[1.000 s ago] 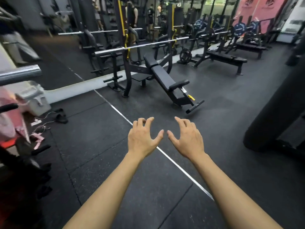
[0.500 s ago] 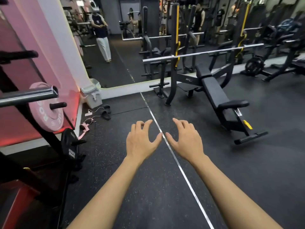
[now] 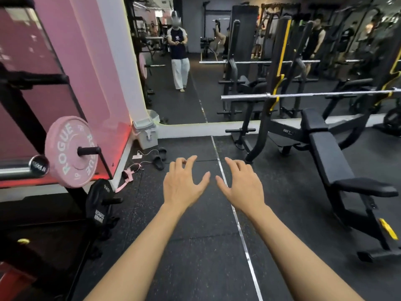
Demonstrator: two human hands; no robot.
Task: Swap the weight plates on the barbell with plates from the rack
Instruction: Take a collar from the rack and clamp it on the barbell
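Both hands out front, empty: left hand [image 3: 183,185] and right hand [image 3: 243,185] loosely spread. Pink plate [image 3: 69,152] on rack peg, far left (black plate [image 3: 98,203] below); barbell end [image 3: 26,168] beside it.

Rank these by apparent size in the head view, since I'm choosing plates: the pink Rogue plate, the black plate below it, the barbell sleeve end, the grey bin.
1. pink Rogue plate, clearly largest.
2. black plate, seen at an angle, so it may look smaller than it is.
3. grey bin, farther away, so its rank against the black plate is unsure.
4. barbell sleeve end, smallest.
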